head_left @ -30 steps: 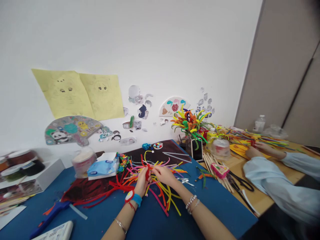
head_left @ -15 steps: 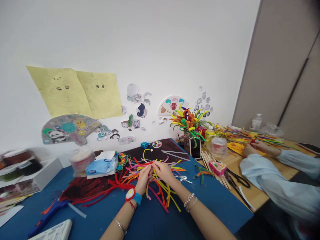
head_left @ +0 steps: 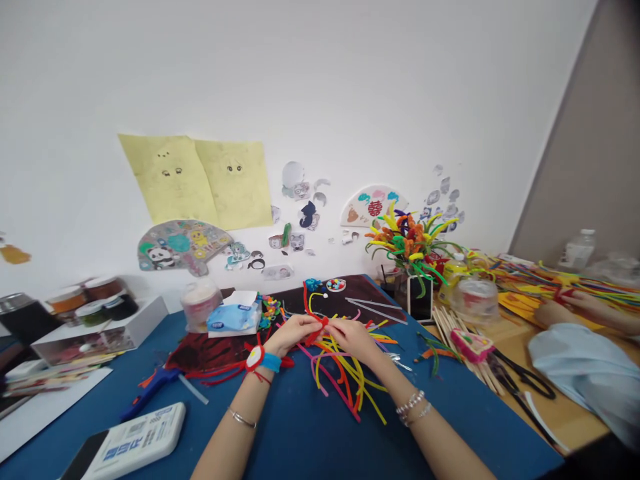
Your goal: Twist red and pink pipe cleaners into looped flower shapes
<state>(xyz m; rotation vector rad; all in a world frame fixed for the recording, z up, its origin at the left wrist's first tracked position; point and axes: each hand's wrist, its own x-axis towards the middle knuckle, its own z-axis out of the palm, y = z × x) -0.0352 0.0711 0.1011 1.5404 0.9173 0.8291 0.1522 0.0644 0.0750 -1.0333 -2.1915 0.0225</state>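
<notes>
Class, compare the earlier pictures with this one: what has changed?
The left hand has swung outward to the left, its wrist now crossing the red stems. The view turned left, revealing a dark container. Left and right hand still hold the red piece. The tissue pack stayed put.

- Two yellow paper sheets (head_left: 203, 183) with drawn eyes hang on the white wall (head_left: 310, 80).
- A grey fan-shaped board (head_left: 183, 243), painted with a panda, is at their lower edge.
- A white fan-shaped board (head_left: 370, 207) bears a red character.
- A smartphone (head_left: 420, 299) stands upright near a bouquet of colourful fuzzy flowers (head_left: 413, 235).
- A blue tissue pack (head_left: 233, 320), with a white tissue coming out, is just beside a clear plastic tub (head_left: 201, 303).
- Several lidded jars (head_left: 93, 312) are on a white box (head_left: 143, 317).
- A blue glue gun (head_left: 153, 392) lies on the blue tabletop (head_left: 280, 440).
- A pink heart-shaped ornament (head_left: 473, 345) rests on wooden sticks (head_left: 487, 379).
</notes>
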